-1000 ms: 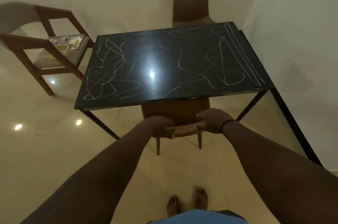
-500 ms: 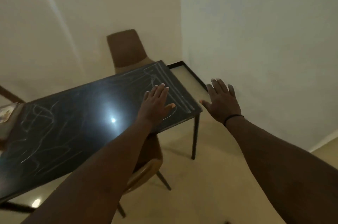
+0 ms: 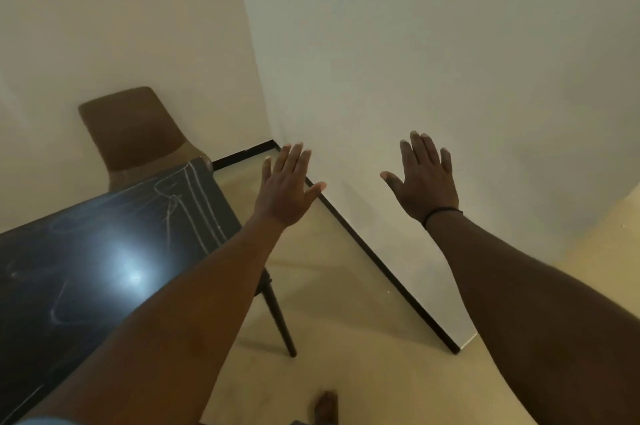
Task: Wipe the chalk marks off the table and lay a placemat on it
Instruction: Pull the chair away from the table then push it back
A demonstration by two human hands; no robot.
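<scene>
Right of the table point(image 3: 114, 251), both hands, left point(image 3: 285, 187) and right point(image 3: 424, 178), off the chair now, spread empty, chalk marks point(image 3: 194, 206) still unwiped.

The table point(image 3: 114, 244) stands left, a chair point(image 3: 133, 133) behind it, the wall point(image 3: 450, 60) seemingly right.

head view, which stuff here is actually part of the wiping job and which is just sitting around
Part of the job:
- black table
- chalk marks still on it
- left hand and right hand, both empty, fingers spread
No cloth or placemat in view.

Just around:
- brown chair behind the table
- black skirting along the wall
</scene>
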